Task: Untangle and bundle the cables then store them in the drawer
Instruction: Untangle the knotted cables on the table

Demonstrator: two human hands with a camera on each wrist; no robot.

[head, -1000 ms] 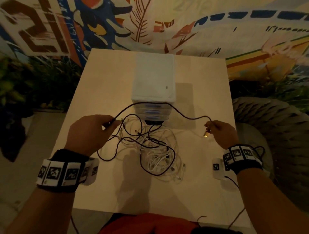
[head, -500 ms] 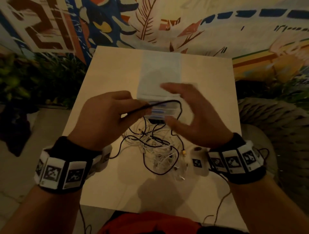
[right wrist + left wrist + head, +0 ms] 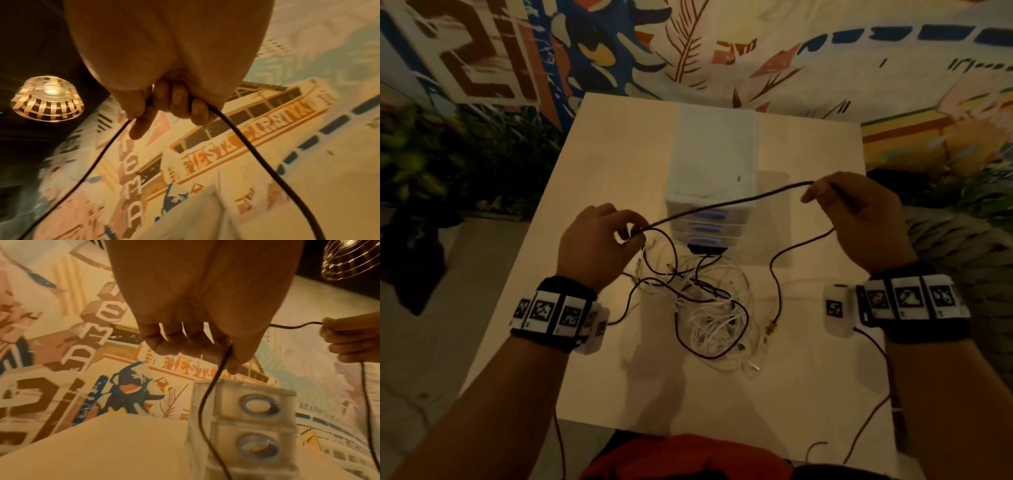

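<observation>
Fingers point(image 3: 812, 195) have drawn black cable point(image 3: 722, 205) taut, hands apart.

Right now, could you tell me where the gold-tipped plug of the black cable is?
In the head view the gold-tipped plug lies on the white table, right of the tangled cable pile, near the right hand.

Both hands point(image 3: 599, 246) point(image 3: 866, 219) raised apart, fingers curled, pinching.

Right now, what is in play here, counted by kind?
Hands holding cable: 2, left hand and right hand
Dark cable stretched between them: 1
Drawer unit: 1
Tangled cable pile: 1, strands uncountable
Total: 5
</observation>
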